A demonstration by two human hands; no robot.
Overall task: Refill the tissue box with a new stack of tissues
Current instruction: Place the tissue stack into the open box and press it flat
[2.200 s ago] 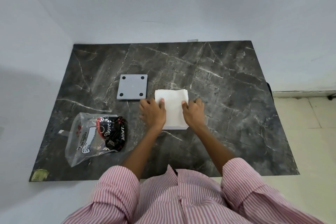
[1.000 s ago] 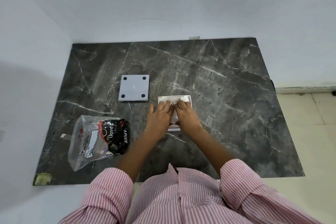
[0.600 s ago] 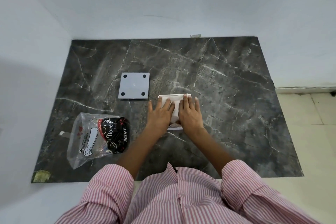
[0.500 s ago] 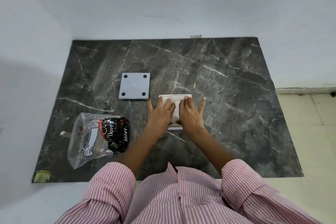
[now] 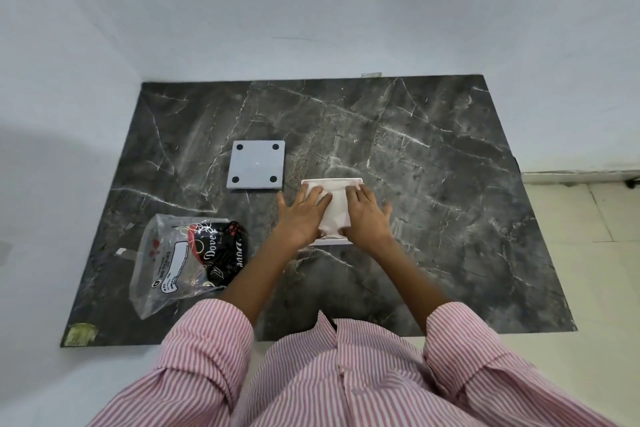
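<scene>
A dark veined marble slab (image 5: 433, 184) sits in a corner of pale walls (image 5: 242, 17).

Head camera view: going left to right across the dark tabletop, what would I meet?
Yellow sticker → plastic bag → grey lid → left hand → tissues in the white box → right hand → bare table.

On the worktop (image 5: 433, 184), the tissue box (image 5: 331, 181) sits right of the square plate (image 5: 256, 165). The plastic wrapper (image 5: 183, 258) lies nearer (at the left). Both hands rest on the tissues (image 5: 335, 215).
</scene>
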